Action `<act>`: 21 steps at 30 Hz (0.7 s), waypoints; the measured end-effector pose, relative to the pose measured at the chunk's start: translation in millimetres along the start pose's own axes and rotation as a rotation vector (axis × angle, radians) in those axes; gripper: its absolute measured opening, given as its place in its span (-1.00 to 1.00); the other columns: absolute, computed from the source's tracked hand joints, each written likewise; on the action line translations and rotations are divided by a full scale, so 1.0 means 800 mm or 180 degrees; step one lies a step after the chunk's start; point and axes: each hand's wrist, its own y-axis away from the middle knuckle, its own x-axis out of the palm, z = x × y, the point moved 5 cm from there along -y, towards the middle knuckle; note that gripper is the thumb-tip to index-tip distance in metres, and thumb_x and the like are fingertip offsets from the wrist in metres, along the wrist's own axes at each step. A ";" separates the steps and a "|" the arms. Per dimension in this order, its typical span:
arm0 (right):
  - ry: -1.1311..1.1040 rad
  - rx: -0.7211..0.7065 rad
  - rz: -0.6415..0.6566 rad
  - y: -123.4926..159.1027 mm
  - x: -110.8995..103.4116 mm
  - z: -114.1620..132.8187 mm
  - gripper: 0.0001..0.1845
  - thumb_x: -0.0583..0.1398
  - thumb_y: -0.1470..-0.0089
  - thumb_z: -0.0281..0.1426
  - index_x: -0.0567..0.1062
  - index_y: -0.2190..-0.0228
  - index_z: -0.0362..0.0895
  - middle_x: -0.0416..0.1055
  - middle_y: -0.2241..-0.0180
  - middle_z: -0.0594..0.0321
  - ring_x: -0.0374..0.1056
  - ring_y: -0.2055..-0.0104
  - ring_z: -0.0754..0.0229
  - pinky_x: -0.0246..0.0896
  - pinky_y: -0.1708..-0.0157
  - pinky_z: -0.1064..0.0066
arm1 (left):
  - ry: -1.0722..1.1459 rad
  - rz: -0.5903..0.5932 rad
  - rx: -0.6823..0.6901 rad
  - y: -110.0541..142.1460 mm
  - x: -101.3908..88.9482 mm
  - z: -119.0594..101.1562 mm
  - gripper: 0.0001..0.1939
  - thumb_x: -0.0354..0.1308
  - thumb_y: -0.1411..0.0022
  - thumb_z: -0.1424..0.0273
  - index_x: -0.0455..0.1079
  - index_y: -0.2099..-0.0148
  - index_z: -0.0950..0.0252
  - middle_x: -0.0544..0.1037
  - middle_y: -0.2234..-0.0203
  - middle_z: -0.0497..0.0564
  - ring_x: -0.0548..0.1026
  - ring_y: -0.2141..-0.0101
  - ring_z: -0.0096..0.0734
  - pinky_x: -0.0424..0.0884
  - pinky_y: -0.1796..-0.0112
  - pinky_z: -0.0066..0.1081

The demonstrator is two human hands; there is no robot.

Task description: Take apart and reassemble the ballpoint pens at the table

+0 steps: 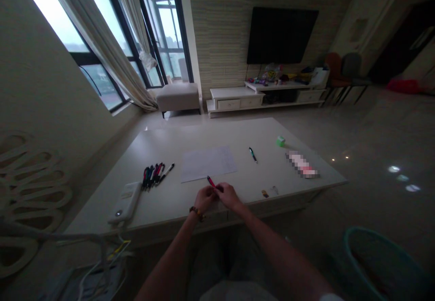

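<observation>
Both hands meet at the near side of a white table (pixel 204 203), around a red pen (pixel 211 181) with a dark tip end. My left hand (pixel 205 198), with a beaded bracelet (pixel 197 213) at its wrist, has its fingers closed at the pen's lower part. My right hand (pixel 227 195) pinches the same pen from the other side. The pen's near end is hidden by the fingers. Just beyond lies a white sheet of paper (pixel 207 161). A dark pen with green (pixel 253 155) rests right of the sheet, and a bunch of several pens (pixel 153 176) lies to its left.
A white box-like device (pixel 126 203) with a cable sits at the table's left. On the right are a green cube (pixel 280 141), a blurred-out pink item (pixel 302 164) and small scraps (pixel 265 193). A teal-rimmed bin (pixel 374 237) stands on the floor at lower right.
</observation>
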 end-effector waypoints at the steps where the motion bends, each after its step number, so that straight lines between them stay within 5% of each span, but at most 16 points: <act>1: 0.0188 -0.0046 -0.0086 0.004 -0.002 0.000 -0.83 0.18 0.04 -0.35 0.47 0.36 -0.16 0.44 0.34 0.11 0.34 0.30 0.16 0.19 0.29 0.41 | -0.0038 -0.0051 0.0038 0.002 -0.002 0.001 -0.83 0.16 0.10 0.40 0.38 0.36 0.31 0.54 0.43 0.04 0.49 0.38 -0.35 0.40 0.35 -0.39; 7: 0.1013 -0.0179 -0.0379 0.026 -0.015 -0.008 -0.85 0.22 0.10 -0.34 0.41 0.43 -0.15 0.39 0.34 0.07 0.27 0.21 0.06 0.13 0.18 0.26 | -0.1423 -0.0788 0.0604 0.025 -0.030 -0.019 -0.63 0.00 -0.05 0.54 0.32 0.06 0.20 0.46 0.20 0.04 0.46 0.26 -0.40 0.37 0.21 -0.33; 10: 0.0433 -0.0297 -0.0213 0.018 -0.017 -0.010 -0.91 0.18 0.05 -0.37 0.40 0.43 -0.13 0.41 0.37 0.13 0.30 0.26 0.12 0.16 0.23 0.31 | -0.2599 -0.0830 0.1329 0.033 -0.028 -0.038 -0.57 0.07 -0.09 0.52 0.28 -0.02 0.09 0.36 0.01 0.04 0.31 0.01 -0.28 0.15 -0.03 -0.19; 12: -0.0324 -0.0222 -0.0004 0.008 -0.015 -0.012 -0.83 0.17 0.05 -0.28 0.39 0.44 -0.14 0.43 0.44 0.18 0.33 0.37 0.18 0.19 0.34 0.37 | -0.3075 -0.0613 0.1594 0.032 -0.021 -0.040 -0.67 0.07 -0.14 0.48 0.33 0.04 0.08 0.43 0.09 0.01 0.31 0.01 -0.29 0.02 -0.08 -0.14; 16: -0.1466 0.0396 0.0144 -0.011 -0.008 -0.024 -0.56 0.14 0.10 -0.01 0.36 0.55 -0.17 0.32 0.67 0.30 0.20 0.67 0.31 0.06 0.64 0.48 | -0.3376 -0.0453 0.1548 0.016 -0.014 -0.031 -0.80 -0.08 -0.26 0.40 0.36 0.16 0.17 0.49 0.34 -0.04 0.40 0.27 -0.42 0.14 0.07 -0.28; 21: -0.1687 0.1069 -0.0043 -0.017 0.004 -0.035 -0.43 0.00 0.07 0.12 0.22 0.72 -0.11 0.10 0.82 0.39 0.00 0.79 0.38 -0.10 0.76 0.50 | -0.3448 -0.0689 0.1652 0.006 -0.008 -0.027 -0.79 -0.10 -0.27 0.39 0.36 0.16 0.20 0.46 0.34 0.00 0.34 0.28 -0.38 0.15 0.24 -0.37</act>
